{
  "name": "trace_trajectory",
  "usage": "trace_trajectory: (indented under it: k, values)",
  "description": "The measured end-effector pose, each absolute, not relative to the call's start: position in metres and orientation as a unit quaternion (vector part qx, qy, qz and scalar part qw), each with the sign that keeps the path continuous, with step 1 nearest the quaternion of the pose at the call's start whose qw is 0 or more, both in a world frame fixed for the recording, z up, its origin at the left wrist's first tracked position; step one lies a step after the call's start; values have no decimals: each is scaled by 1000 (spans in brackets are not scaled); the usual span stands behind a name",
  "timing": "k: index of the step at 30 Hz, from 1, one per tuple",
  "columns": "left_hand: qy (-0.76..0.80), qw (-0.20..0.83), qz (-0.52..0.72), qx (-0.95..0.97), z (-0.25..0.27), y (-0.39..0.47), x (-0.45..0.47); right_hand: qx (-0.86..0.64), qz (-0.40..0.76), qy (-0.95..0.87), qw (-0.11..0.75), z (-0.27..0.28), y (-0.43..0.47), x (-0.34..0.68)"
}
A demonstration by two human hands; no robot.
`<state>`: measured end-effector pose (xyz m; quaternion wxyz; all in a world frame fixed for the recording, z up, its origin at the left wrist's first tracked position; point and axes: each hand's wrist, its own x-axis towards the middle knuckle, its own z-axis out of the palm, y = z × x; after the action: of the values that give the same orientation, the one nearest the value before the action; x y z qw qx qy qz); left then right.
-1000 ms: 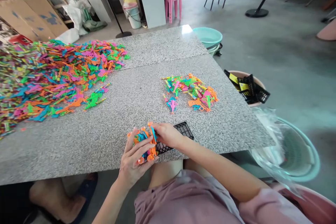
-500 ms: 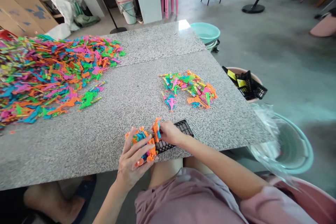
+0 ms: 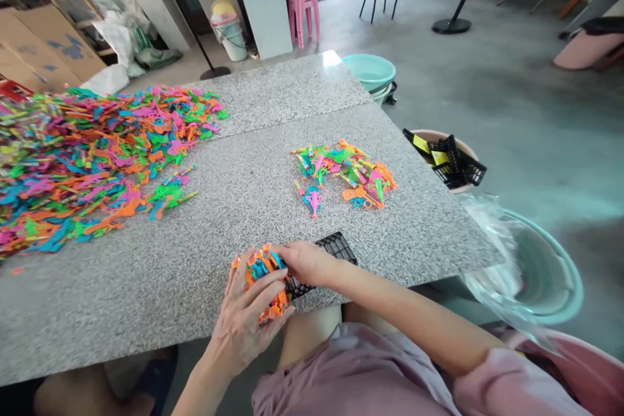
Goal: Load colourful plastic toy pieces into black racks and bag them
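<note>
At the table's near edge, a black plastic mesh basket (image 3: 337, 248) holds a tight row of small plastic toys (image 3: 266, 266), mostly orange and blue, at its left end. My left hand (image 3: 246, 305) curves round the outer side of this row, its fingers pressed over the toys. From the other side, my right hand (image 3: 305, 263) reaches across the basket, fingers bent against the row's inner face. Its fingertips and the toy in them are largely hidden. A small heap of similar bright toys (image 3: 361, 169) lies beyond the basket, with a pink-and-blue one (image 3: 312, 198) beside it.
A large pile of mixed plastic toys (image 3: 97, 156) covers the left of the speckled stone table (image 3: 234, 188). Right of the table stand a tub of black baskets (image 3: 448, 159), a teal basin (image 3: 373, 71) and a green basket (image 3: 541, 266) with clear plastic. Another person's leg (image 3: 82, 393) shows below left.
My right hand has moved left and brought an orange-and-blue toy from above the basket against the row. My left hand stays round the row. The whole view has shifted slightly.
</note>
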<state>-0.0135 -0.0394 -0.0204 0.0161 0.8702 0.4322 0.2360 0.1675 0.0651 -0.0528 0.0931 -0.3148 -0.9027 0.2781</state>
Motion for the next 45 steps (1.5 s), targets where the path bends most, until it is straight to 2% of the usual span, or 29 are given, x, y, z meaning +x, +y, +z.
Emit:
trace_trajectory:
  k: [3,6,10,14,18,20,22,24,26,29,32,34,38,42,45]
  values:
    - [430,11,240,870,-23,-40,-15,-429,199,-872,128,-54,102,193]
    - [423,11,254,870,-24,-39,-15,-510,90,-853,68,-53,134,210]
    - [419,14,270,867,-25,-37,-14,-464,37,-885,-15,-52,135,200]
    - [425,23,268,865,-24,-38,-14,-434,3,-901,-19,-47,141,180]
    - [443,28,256,859,-24,-40,-14,-339,8,-940,-35,-41,175,185]
    - [439,31,262,859,-24,-40,-14,-316,32,-948,-14,-42,181,197]
    - [434,35,273,858,-24,-40,-13,-356,74,-930,59,-45,167,212]
    - [441,42,277,853,-24,-40,-11,-444,159,-869,150,-50,134,224]
    - [449,50,277,848,-24,-39,-10,-512,291,-778,218,-58,85,227]
    - [447,51,278,849,-23,-39,-9,-477,509,-675,241,-74,14,215]
    - [442,43,269,855,-24,-38,-11,-441,538,-669,264,-88,-22,196]
    - [441,44,265,856,-24,-38,-11,-456,481,-708,243,-90,-25,187]
    - [443,54,277,851,-25,-37,-8,-475,375,-789,106,-71,-16,182]
    - [446,52,309,839,-26,-38,-4,-493,329,-805,-20,-39,-16,179]
    - [462,54,300,833,-25,-40,-3,-502,320,-802,-52,-29,-17,172]
